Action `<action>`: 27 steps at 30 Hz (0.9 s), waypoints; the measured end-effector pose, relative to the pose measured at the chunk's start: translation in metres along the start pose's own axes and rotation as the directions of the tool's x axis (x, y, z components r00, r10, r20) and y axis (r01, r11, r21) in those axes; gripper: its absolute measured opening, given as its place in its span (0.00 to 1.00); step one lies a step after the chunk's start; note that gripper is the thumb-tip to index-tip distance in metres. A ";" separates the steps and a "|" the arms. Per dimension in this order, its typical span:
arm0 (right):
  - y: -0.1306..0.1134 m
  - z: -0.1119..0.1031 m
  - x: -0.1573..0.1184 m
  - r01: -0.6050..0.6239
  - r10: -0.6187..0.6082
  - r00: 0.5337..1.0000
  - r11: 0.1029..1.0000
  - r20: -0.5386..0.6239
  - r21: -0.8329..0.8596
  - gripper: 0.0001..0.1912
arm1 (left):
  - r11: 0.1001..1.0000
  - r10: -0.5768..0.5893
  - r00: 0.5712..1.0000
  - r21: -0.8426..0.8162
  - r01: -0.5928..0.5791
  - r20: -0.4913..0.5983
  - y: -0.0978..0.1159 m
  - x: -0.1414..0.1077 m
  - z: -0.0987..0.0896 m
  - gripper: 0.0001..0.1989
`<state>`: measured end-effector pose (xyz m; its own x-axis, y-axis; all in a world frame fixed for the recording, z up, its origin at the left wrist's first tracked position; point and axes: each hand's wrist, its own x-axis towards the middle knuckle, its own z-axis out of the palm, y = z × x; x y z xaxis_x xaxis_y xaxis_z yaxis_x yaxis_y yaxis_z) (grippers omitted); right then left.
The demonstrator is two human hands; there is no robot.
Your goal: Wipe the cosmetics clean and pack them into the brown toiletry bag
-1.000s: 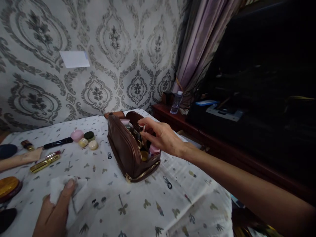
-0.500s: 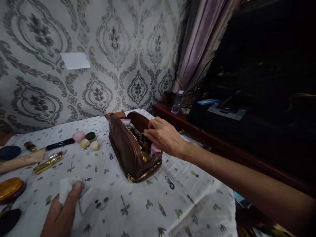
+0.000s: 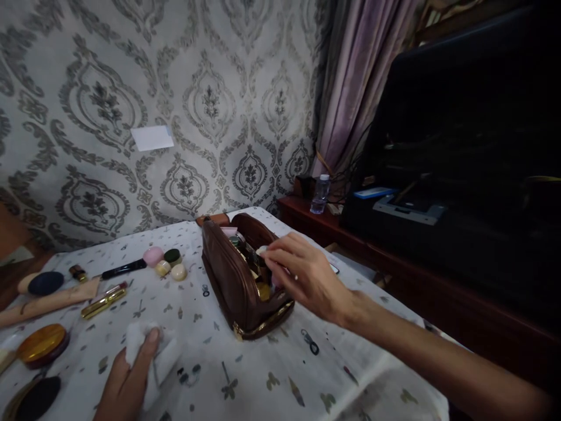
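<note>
A brown makeup bag [image 3: 228, 283] stands unzipped in the middle of the cloth, packed with cosmetics. Over its right side is my right hand [image 3: 307, 272], fingers pinched together at the opening. A small whitish round thing [image 3: 262, 250] shows at those fingertips, its kind unclear. At the lower left, my left hand [image 3: 129, 377] is closed on a crumpled white tissue [image 3: 162, 356], thumb on top. Left of the bag lie a pink sponge [image 3: 153, 256], several small jars [image 3: 179, 272], a black-handled brush [image 3: 123, 269] and a gold lipstick tube [image 3: 104, 300].
An amber-lidded compact [image 3: 42, 344] and a dark round pad [image 3: 41, 394] lie at the left edge. Beyond the patterned cloth [image 3: 245, 386], a plastic bottle [image 3: 321, 193] stands on a dark red cabinet [image 3: 293, 207], beside a large black screen [image 3: 460, 128].
My right hand has lifted slightly out of the bag, and a whitish thing now shows at its fingertips. The left hand still grips the tissue. The camera view has shifted.
</note>
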<state>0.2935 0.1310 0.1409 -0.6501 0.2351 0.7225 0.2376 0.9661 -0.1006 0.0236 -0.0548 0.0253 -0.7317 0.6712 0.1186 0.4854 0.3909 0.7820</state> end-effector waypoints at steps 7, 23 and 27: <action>-0.064 0.050 -0.032 0.276 -0.302 0.949 0.933 0.089 0.231 0.18 | 0.994 0.068 0.995 -0.092 -0.062 0.069 0.015 0.007 -0.003 0.22; -0.124 0.186 -0.001 -0.349 -0.024 0.856 0.710 0.517 0.611 0.17 | 0.965 -0.106 0.994 -0.242 0.098 -0.019 0.003 0.014 0.002 0.28; -0.118 0.192 -0.005 -0.459 -0.021 0.846 0.478 0.532 0.749 0.19 | 0.971 -0.155 0.983 -0.200 0.132 -0.102 -0.001 0.018 -0.001 0.29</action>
<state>0.1302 0.0361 0.0175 -0.9393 0.2351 0.2497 -0.1287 0.4331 -0.8921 0.0095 -0.0435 0.0275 -0.8429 0.5350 0.0576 0.2788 0.3427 0.8971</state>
